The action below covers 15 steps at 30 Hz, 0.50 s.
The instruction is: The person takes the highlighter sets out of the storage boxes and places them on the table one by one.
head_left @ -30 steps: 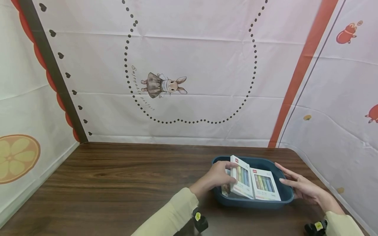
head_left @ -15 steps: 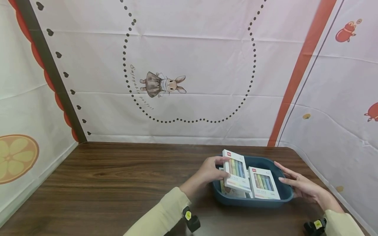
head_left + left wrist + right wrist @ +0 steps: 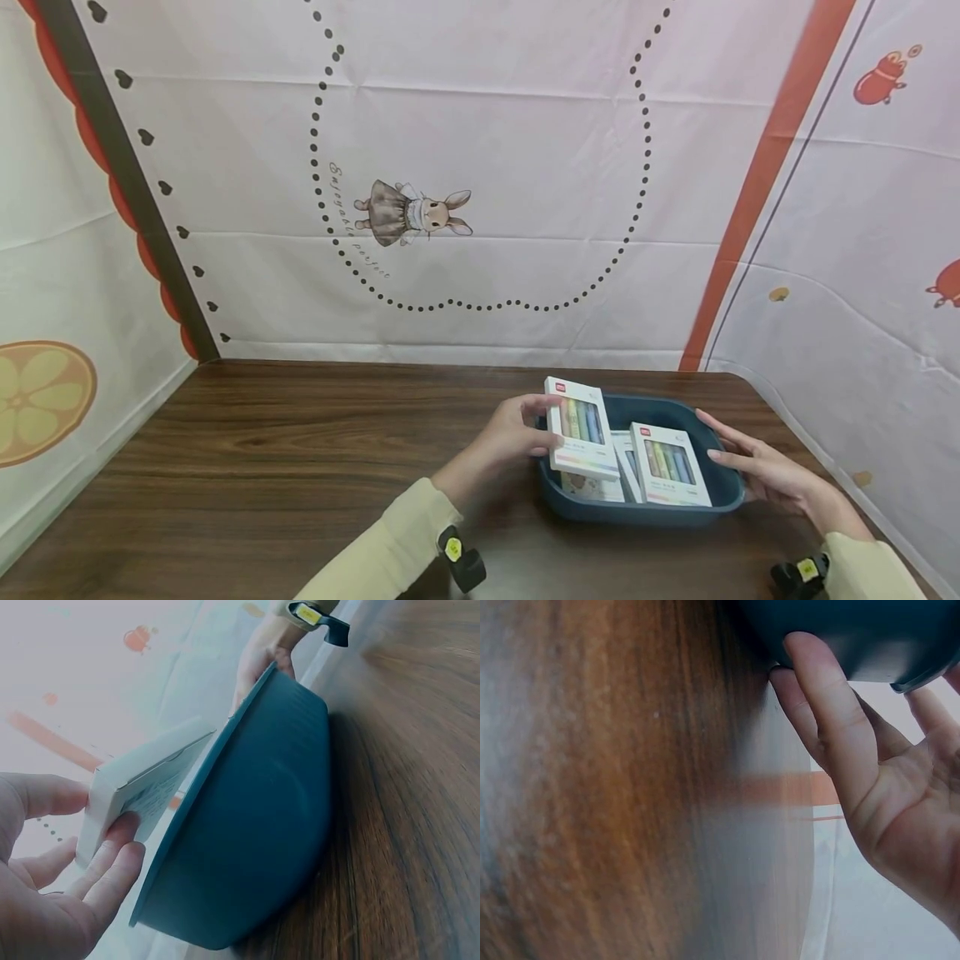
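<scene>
My left hand [image 3: 498, 433] grips the left edge of a white box of coloured sticks [image 3: 581, 458], its window showing yellow to blue ones. This box is tilted above the left part of a dark blue plastic bin [image 3: 645, 517]. In the left wrist view, thumb and fingers pinch the end of the box [image 3: 154, 761] beside the bin's rim. My right hand [image 3: 780, 475] holds the right end of the bin, with fingers against its outer wall [image 3: 870, 637] in the right wrist view. A matching box [image 3: 667, 462] leans inside the bin.
More white packs, one with a printed drawing [image 3: 596, 487], lie in the bin under the held box, partly hidden. The bin stands on a dark wooden table [image 3: 300, 467] near its right side. Printed white cloth [image 3: 525, 167] hangs behind and on both sides.
My left hand has drawn the box up and to the left, uncovering packs beneath it. My right hand and the bin have stayed in place.
</scene>
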### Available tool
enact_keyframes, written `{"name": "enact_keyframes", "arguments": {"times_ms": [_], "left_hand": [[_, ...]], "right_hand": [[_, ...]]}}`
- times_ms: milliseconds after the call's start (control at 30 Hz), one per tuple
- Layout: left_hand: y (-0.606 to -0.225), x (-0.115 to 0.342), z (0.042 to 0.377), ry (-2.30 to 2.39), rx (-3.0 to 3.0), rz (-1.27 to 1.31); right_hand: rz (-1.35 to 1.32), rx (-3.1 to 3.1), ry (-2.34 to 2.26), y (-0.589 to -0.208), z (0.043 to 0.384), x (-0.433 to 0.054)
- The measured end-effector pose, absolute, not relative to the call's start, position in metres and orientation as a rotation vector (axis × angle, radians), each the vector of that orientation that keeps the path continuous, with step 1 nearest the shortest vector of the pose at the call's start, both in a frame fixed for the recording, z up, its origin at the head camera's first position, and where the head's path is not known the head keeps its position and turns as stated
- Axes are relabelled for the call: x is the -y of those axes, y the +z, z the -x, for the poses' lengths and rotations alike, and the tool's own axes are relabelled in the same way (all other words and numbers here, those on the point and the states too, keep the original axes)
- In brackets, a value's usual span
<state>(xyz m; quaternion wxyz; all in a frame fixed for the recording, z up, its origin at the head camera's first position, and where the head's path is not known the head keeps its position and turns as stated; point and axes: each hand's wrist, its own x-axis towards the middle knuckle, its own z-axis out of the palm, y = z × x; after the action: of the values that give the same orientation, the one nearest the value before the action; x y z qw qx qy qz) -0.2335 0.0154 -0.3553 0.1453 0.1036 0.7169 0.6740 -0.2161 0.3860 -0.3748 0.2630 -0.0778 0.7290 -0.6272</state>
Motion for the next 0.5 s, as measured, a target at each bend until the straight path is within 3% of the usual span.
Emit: {"name": "enact_keyframes", "arguments": {"times_ms": [500], "left_hand": [[-0.362, 0.011, 0.231, 2.039, -1.998, -0.281]], "right_hand": [[0.235, -1.945, -1.694, -0.375, 0.216, -0.387]]}}
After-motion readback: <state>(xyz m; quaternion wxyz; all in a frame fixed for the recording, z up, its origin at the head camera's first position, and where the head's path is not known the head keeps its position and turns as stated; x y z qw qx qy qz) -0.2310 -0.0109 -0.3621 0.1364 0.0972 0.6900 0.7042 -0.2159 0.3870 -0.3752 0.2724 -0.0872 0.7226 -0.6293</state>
